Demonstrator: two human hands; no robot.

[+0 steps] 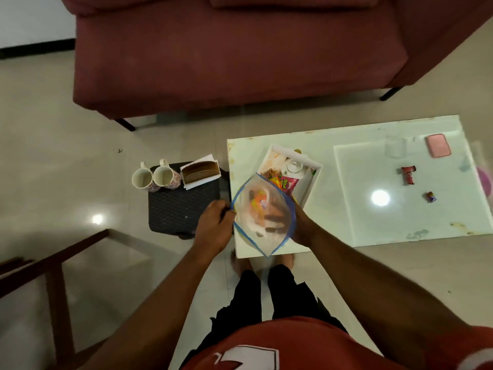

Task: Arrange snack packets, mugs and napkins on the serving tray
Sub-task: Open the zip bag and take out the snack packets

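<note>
I hold a clear zip bag [262,212] with a blue seal and several snacks inside, over the near left corner of the white table [346,236]. My left hand [214,227] pinches its left edge. My right hand [301,225] grips its right side, partly hidden behind the bag. Just beyond the bag sits a white serving tray [314,166] holding a white teapot [293,166] and colourful snack packets [284,182]. Two floral mugs [154,177] and a brown napkin holder [200,170] stand on a dark stool [181,206] to the left of the table.
A pink phone [438,145], a clear glass [395,146], a red wrapper [408,174] and a small candy [430,196] lie on the table's right part. A maroon sofa [226,54] stands behind. A wooden chair [50,265] is at the near left.
</note>
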